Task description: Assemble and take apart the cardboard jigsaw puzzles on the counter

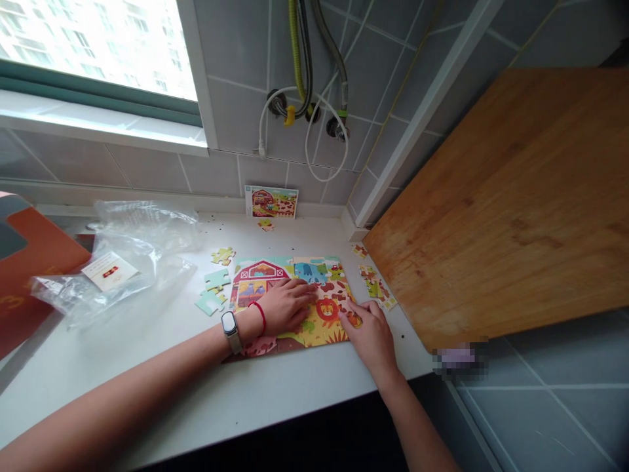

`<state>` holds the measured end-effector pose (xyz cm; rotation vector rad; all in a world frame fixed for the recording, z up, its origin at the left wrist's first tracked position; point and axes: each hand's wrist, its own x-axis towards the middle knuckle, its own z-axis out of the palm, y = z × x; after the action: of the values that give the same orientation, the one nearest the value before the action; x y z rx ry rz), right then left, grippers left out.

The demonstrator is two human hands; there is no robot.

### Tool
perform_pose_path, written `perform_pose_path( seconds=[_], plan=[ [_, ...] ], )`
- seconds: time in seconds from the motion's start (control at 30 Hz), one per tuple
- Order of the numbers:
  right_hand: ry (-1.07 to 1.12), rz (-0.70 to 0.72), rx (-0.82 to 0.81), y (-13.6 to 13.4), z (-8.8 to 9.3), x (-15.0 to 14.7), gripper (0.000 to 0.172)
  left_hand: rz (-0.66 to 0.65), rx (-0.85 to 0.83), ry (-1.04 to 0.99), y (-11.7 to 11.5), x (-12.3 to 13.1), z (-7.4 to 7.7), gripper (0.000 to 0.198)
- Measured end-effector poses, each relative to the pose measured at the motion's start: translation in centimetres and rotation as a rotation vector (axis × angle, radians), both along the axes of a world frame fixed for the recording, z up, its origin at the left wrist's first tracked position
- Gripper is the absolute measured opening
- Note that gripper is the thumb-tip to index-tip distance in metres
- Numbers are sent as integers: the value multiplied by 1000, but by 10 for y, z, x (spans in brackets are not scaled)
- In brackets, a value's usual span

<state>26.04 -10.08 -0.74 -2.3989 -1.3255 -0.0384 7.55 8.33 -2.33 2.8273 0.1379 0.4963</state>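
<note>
A colourful jigsaw puzzle [327, 311] with a red barn, an elephant and a lion lies on the white counter. My left hand [289, 303] rests flat across its middle, fingers stretched out, with a watch and a red string on the wrist. At the puzzle's right edge, my right hand [371, 334] pinches a puzzle piece [354, 319] between thumb and fingers; whether that piece is fully seated I cannot tell. Loose puzzle pieces [216, 280] lie to the left of the puzzle. More loose pieces [376, 286] sit to its right, beside the wooden board.
A small picture card [272, 202] with the barn scene leans on the back wall. Clear plastic bags [147, 246] and an orange box [37, 262] are at the left. A large wooden board [515, 203] stands at the right. Hoses and a white cable [339, 164] hang above.
</note>
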Motion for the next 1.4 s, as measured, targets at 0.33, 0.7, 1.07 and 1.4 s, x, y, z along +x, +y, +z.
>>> perform_pose_path(
  seconds=[0.33,0.7,1.07,1.4],
  plan=[
    [-90,261,17,0,5,11,29,3,-10,1,0,-1,0,36],
    [26,126,118,-14,-5,48,42,-4,-20,-28,1,-1,-1,35],
    [-85,32,-225,47,25,112,42,-12,-37,-53,0,-2,3,33],
    [-51,-49,-159,86,10,124,46,-7,-52,-65,0,-1,1,33]
  ],
)
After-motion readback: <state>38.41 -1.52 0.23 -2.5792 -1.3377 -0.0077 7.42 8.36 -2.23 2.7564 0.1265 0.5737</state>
